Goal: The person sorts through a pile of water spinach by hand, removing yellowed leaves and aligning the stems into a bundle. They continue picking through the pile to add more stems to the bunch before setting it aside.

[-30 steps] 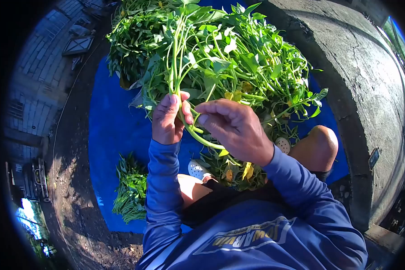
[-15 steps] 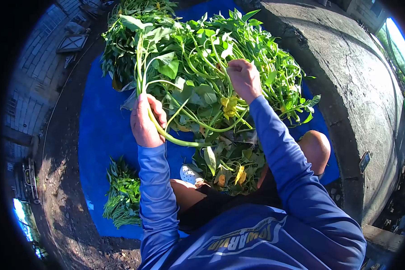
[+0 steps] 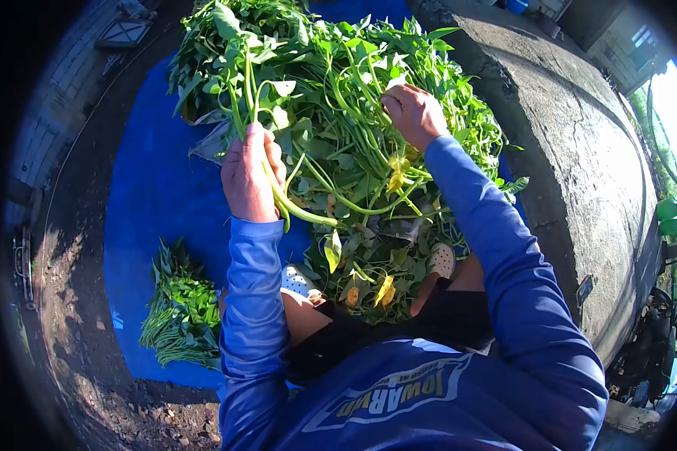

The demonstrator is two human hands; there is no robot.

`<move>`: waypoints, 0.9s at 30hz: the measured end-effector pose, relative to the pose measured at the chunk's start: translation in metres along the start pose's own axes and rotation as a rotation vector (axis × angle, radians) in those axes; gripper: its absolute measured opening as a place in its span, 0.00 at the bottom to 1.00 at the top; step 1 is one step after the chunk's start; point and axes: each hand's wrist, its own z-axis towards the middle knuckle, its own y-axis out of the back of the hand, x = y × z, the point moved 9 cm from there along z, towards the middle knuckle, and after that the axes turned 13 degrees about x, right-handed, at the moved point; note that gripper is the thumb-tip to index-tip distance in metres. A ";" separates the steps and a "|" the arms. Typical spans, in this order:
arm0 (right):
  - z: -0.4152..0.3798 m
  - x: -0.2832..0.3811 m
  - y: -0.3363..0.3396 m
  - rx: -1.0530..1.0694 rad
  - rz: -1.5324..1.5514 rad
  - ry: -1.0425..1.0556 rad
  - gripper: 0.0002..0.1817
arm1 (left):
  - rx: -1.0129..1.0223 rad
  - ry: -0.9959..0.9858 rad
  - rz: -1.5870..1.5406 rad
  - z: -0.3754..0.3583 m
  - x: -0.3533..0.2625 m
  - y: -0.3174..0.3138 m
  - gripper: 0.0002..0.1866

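- Landmark: the big heap of leafy greens (image 3: 331, 98) on a blue tarp (image 3: 150, 203), straight ahead of the seated person.
- Step in hand, as I read it: sorting and gathering stems from the heap into a hand-held bunch. One hand keeps the bunch, the other is in the heap for more.
- Left hand (image 3: 250, 179), at the near-left edge of the heap: closed round a few long green stems (image 3: 274, 192). Leafy tops stand up over the heap; cut ends curl out below the fist, toward the person.
- Right hand (image 3: 414, 114), on top of the heap right of its middle: fingers curled down among the stalks and touching them. Whether they have pinched a stem I cannot tell; the fingertips are buried in leaves.
- Next move, a judgement: draw out one clean stalk without dragging tangled neighbours along, then bring it across to the left fist, which must loosen just enough to take it.
- Near side of the heap, between the person's knees: loose litter of yellowed leaves (image 3: 384, 289).
- Well left of the heap, at the tarp's near edge: a separate tidy bundle of greens (image 3: 177, 312).
- Right of the heap: a curved concrete wall (image 3: 579, 173).
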 end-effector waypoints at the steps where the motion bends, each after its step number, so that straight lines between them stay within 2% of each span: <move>1: 0.004 -0.002 0.001 0.043 0.010 0.006 0.12 | 0.013 0.009 -0.007 0.000 -0.001 0.000 0.16; 2: 0.008 -0.001 0.008 -0.037 -0.064 0.066 0.13 | -0.001 0.013 -0.005 0.000 -0.001 0.000 0.16; 5: 0.014 0.013 0.049 -0.269 0.076 0.151 0.09 | -0.007 0.002 0.020 0.000 -0.004 -0.001 0.16; 7: 0.007 0.025 0.082 -0.354 0.231 0.022 0.11 | -0.009 -0.014 0.039 -0.002 -0.009 -0.001 0.17; 9: 0.004 0.019 0.096 -0.284 0.528 -0.082 0.13 | -0.028 -0.017 0.078 -0.003 -0.012 0.002 0.17; 11: -0.021 0.042 0.102 -0.112 0.594 -0.091 0.13 | -0.058 -0.004 0.045 -0.006 -0.016 0.004 0.17; 12: -0.037 0.042 0.089 0.041 0.538 -0.157 0.14 | -0.040 -0.020 0.051 -0.005 -0.016 0.007 0.16; 13: -0.057 0.053 0.063 0.300 0.477 -0.131 0.17 | -0.021 -0.038 0.055 -0.003 -0.016 0.009 0.16; 14: -0.091 0.069 0.029 0.721 0.413 -0.193 0.21 | -0.037 -0.018 -0.020 -0.003 -0.013 0.010 0.16; 16: -0.162 0.049 -0.040 1.106 -0.089 0.132 0.22 | -0.029 0.021 -0.016 -0.005 -0.011 0.007 0.16; 19: -0.121 0.026 -0.025 0.669 -0.096 -0.145 0.17 | -0.017 0.028 -0.028 -0.005 -0.007 0.002 0.17; 21: -0.083 0.015 0.003 0.206 0.234 -0.169 0.15 | 0.009 0.028 -0.015 -0.004 -0.006 -0.007 0.17; 23: -0.052 0.003 0.003 -0.041 0.081 -0.113 0.16 | 0.029 0.029 -0.016 -0.002 -0.001 -0.013 0.18; 24: -0.043 -0.008 -0.006 0.005 0.006 -0.215 0.17 | 0.019 0.030 -0.001 -0.001 0.000 -0.014 0.18; 25: -0.032 -0.022 -0.022 0.138 0.079 -0.318 0.18 | 0.006 0.032 0.013 -0.001 0.002 -0.015 0.18; 27: -0.025 -0.032 -0.020 0.246 0.194 -0.340 0.18 | -0.009 0.014 0.017 0.002 0.007 -0.011 0.18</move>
